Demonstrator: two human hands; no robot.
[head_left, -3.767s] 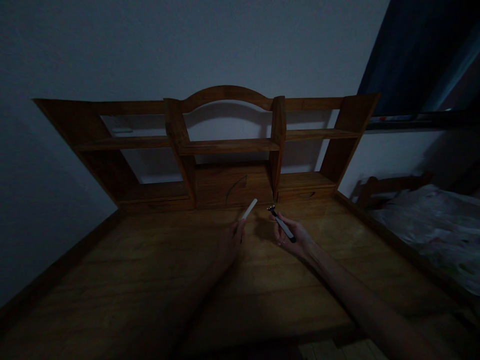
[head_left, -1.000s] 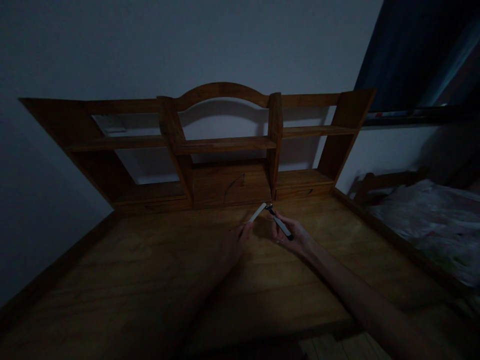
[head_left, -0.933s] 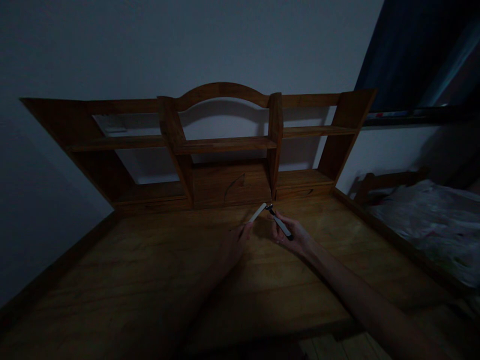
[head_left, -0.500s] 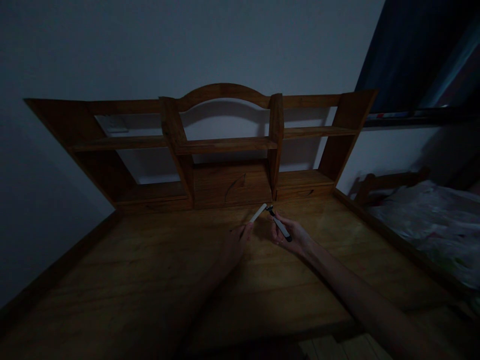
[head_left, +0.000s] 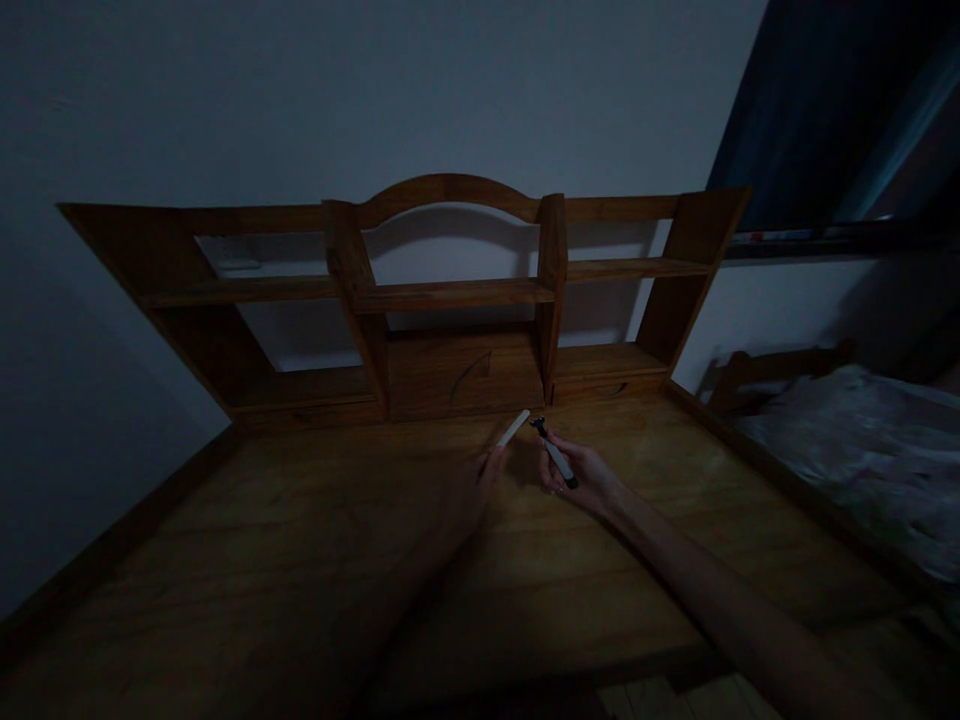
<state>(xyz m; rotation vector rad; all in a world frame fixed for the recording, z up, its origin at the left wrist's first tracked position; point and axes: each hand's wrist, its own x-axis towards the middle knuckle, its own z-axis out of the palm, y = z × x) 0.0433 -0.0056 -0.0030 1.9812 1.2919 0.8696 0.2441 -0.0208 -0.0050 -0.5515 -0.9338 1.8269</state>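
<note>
In the dim light, my left hand (head_left: 480, 475) is closed around the lower end of a flat, pale stick with a rounded tip (head_left: 514, 428). The stick slants up and to the right above the desk. My right hand (head_left: 581, 470) grips a razor (head_left: 559, 460) by its grey handle with a black end. The razor's small dark T-shaped head points up and left, close to the stick's tip with a narrow gap between them. Fingers of the left hand are partly lost in shadow.
Beneath both hands lies a wooden desktop (head_left: 300, 530). A wooden shelf unit (head_left: 457, 292) stands along its back, against the wall. To the right, past the raised desk edge, are crumpled clear plastic (head_left: 855, 440) and a dark curtain (head_left: 810, 110).
The razor has drawn slightly down and left, and the stick's tip has shifted a little left. Both hands keep their holds. The camera view has tilted slightly.
</note>
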